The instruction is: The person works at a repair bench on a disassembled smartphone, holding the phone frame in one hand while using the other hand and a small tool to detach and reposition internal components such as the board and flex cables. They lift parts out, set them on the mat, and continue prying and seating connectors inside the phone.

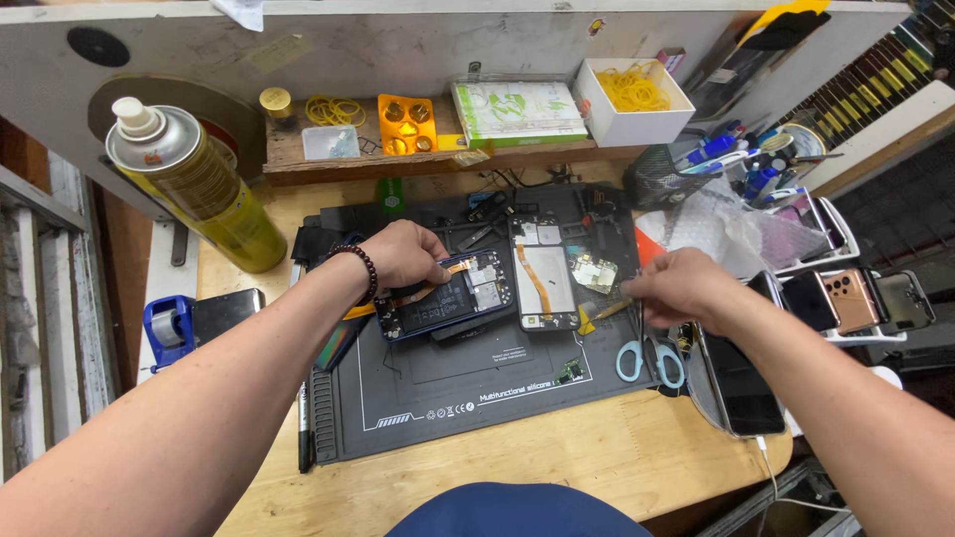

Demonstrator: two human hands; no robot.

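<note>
Left hand (pixel 403 256) steadies opened phone (pixel 445 296), battery and orange flex exposed.

A white and green flat box (pixel 519 111) lies on the shelf at twelve o'clock, an open white carton (pixel 637 124) of yellow rubber bands just beside it at one o'clock, and a dark phone screen (pixel 741 386) at four o'clock.
</note>
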